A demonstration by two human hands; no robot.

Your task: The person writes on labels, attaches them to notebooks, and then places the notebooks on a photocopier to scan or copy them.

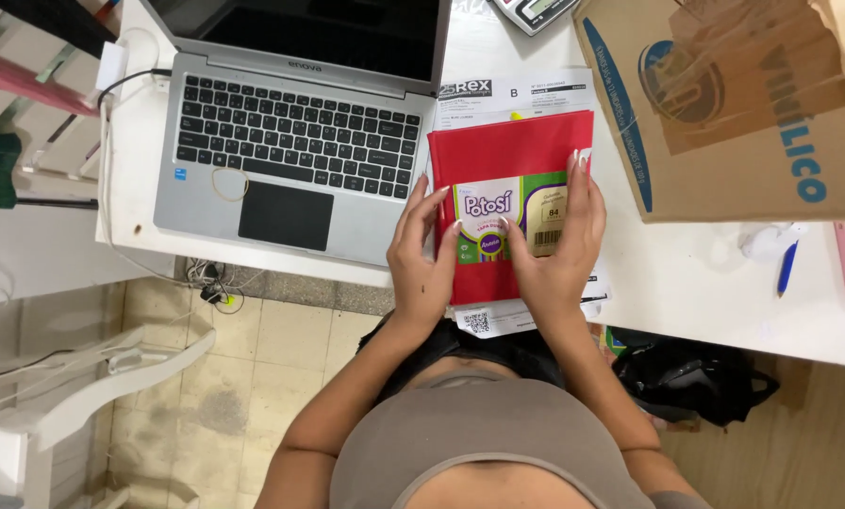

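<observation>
Both hands rest on a red notebook (507, 203) lying on papers (517, 94) on the white counter (705, 283). The left hand (422, 259) and right hand (559, 240) press its label flat with spread fingers, neither grip closed. Smoothing seems underway; careful, even pressure comes next. A laptop (290, 132) sits beyond.

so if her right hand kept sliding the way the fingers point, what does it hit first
The right hand lies on the red notebook, fingers pointing away from the person. Going on, it would cross the notebook's top edge and first meet the white printed sheet under it; depth looks flat, so probably nothing sooner.
</observation>
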